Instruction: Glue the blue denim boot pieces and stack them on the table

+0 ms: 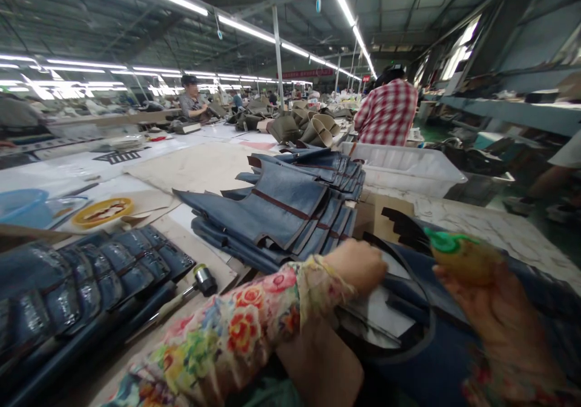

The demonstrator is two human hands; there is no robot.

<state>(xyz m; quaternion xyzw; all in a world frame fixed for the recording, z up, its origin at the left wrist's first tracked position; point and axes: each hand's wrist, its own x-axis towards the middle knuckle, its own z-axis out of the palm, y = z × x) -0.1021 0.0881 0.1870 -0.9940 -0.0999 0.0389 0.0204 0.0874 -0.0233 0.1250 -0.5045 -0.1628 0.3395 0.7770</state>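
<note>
Workpiece: dark blue cut piece with grey lining [385,316], lying on the table edge directly before the person, under both hands.
Left hand [358,265]: in a floral sleeve, pressed down on the lining; whether its fingers pinch it cannot be told.
Right hand [494,310]: closed round one glue bottle [458,253] with green cap, tip over the piece.
Handling: likely best to keep the lining pinned flat and the bead thin along the edge.
Stacks: two fanned stacks of blue pieces [281,213] behind; one row of glossy pieces [91,274] at left.
Tools: one hammer [190,289].
Dishes: one yellow dish [103,210], one blue bowl [22,204].
Co-workers: one in a checked shirt [388,113], back turned.
</note>
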